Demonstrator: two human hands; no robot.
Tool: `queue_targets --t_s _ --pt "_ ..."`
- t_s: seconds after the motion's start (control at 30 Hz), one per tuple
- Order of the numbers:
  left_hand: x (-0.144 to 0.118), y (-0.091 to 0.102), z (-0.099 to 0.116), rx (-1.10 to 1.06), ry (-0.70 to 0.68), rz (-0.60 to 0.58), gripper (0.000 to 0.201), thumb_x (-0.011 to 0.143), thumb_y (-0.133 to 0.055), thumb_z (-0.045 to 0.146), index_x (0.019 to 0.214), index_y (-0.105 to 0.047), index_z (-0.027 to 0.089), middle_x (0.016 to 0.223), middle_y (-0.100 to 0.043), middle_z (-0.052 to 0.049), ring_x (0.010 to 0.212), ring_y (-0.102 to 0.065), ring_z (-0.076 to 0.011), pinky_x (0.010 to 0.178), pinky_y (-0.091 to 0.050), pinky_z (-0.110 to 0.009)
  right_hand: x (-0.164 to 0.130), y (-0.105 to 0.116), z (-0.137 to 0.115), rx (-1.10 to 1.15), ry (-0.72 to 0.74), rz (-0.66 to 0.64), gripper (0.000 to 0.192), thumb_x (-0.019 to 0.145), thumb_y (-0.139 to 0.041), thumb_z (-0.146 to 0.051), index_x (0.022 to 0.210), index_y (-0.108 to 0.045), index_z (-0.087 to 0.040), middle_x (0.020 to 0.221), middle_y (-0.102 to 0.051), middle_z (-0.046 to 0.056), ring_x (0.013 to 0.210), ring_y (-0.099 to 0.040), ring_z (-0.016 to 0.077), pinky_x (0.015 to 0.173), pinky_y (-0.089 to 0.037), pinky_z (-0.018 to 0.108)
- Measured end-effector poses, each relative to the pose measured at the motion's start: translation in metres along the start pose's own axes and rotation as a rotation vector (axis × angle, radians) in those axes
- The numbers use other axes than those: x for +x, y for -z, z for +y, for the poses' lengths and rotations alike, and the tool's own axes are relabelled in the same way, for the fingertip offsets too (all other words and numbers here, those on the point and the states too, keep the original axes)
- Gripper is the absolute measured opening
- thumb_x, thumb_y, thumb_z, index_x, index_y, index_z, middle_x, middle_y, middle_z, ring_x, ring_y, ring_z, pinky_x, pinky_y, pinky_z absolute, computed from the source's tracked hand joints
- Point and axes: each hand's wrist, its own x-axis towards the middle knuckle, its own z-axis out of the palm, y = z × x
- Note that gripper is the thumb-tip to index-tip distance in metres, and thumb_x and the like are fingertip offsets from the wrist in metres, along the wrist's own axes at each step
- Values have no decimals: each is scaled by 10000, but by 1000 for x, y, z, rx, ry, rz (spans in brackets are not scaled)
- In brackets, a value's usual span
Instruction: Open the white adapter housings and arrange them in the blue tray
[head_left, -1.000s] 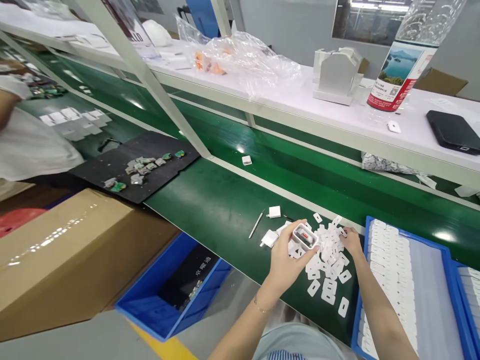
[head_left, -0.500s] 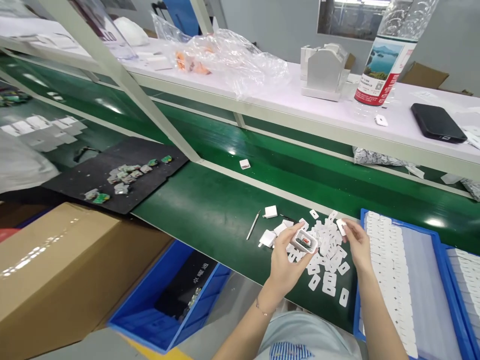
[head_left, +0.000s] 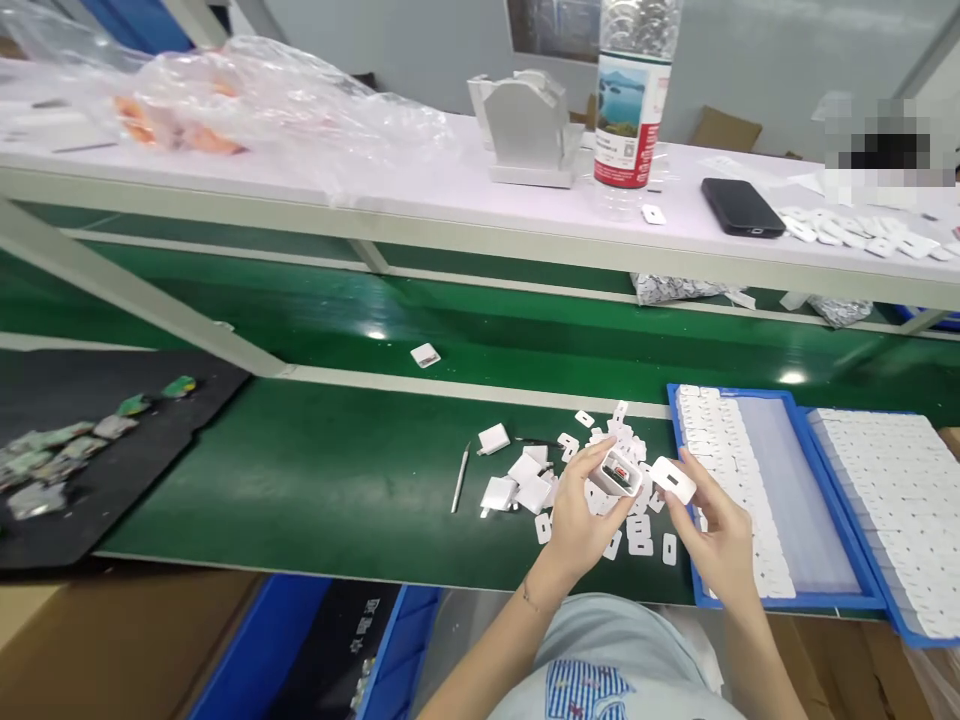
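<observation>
My left hand [head_left: 581, 515] grips a small white charger housing [head_left: 619, 472] with its open end up, red and metal parts showing inside. My right hand [head_left: 712, 530] pinches a flat white cover plate [head_left: 673, 480] with a slot in it, held just right of the housing. Under both hands a pile of the same white cover plates [head_left: 637, 525] lies on the green conveyor belt [head_left: 337, 470]. Several white housings [head_left: 517, 480] lie just left of my hands.
A thin metal tool [head_left: 459, 478] lies on the belt. Blue trays of white parts [head_left: 757, 480] stand at right. A black mat with small circuit boards [head_left: 67, 445] is at left. On the white shelf stand a water bottle [head_left: 630, 95], a phone [head_left: 742, 207] and plastic bags [head_left: 255, 100].
My right hand picked a cover plate from the pile and brought it beside the housing. The camera view swung to the right.
</observation>
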Motion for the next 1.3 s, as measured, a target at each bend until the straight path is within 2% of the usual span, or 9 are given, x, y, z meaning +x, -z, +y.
queue_targets --t_s 0.2,0.5,0.63,0.77,0.9,0.97,1.13,1.2,1.3 --pt "6 -5 5 -51 -206 -78 572 868 -689 175 1371 -421 218 1290 -648 -171 1225 -631 -289 952 -562 -519 -8 -8 -26 -95 260 -33 606 921 -644 -176 1462 -461 -378 1369 -630 -10 1204 -652 224 979 -592 341" --pt "5 -1 11 -129 -353 -23 629 870 -658 92 1410 -371 234 1309 -627 -163 1216 -627 -243 968 -569 -469 -8 -18 -37 16 228 -109 499 945 -606 -167 1388 -550 -388 1425 -582 -8 1365 -506 233 1102 -494 430" --pt "5 4 12 -19 -382 -10 424 895 -646 149 1287 -497 215 1255 -659 -166 1179 -646 -262 905 -599 -465 -5 -21 -36 131 82 -199 439 953 -611 -302 1385 -561 -364 1494 -516 21 1439 -404 264 1161 -399 513" --pt "5 5 13 23 -374 69 540 839 -693 94 1304 -469 253 1238 -680 -140 1138 -673 -259 881 -608 -489 -3 -28 -26 424 -212 -229 475 933 -589 -510 1364 -581 -310 1387 -620 84 1279 -591 265 1040 -527 442" --pt "4 6 13 2 -421 38 582 827 -681 56 1330 -463 253 1289 -659 -141 1232 -622 -273 941 -577 -513 -1 -31 -20 463 -248 -249 380 892 -643 -514 1177 -708 -271 1275 -690 83 1195 -640 270 1039 -523 443" --pt "4 11 14 -104 -337 -59 602 854 -704 148 1374 -430 278 1364 -610 -146 1322 -552 -289 1004 -538 -539 0 -28 -21 445 -212 -172 364 874 -672 -499 1153 -715 -270 1229 -704 81 1158 -655 264 1009 -544 431" --pt "9 29 16 -518 302 -349 640 878 -651 524 1431 -420 299 1420 -514 -172 1270 -583 -298 984 -572 -461 0 -8 -33 231 -50 -191 422 862 -720 -367 1272 -637 -307 1306 -620 80 1239 -586 253 973 -571 382" --pt "12 33 16 -626 403 -443 551 849 -697 507 1332 -541 292 1313 -592 -143 1195 -632 -285 935 -599 -412 0 1 -40 148 -15 -281 491 878 -709 -322 1348 -570 -342 1361 -581 72 1298 -537 253 1015 -549 398" --pt "14 30 18 -704 443 -394 579 770 -781 512 1264 -593 277 1251 -644 -126 1156 -653 -295 884 -614 -394 -4 4 -45 115 33 -263 538 911 -671 -315 1415 -492 -370 1421 -517 73 1347 -486 265 1047 -527 428"
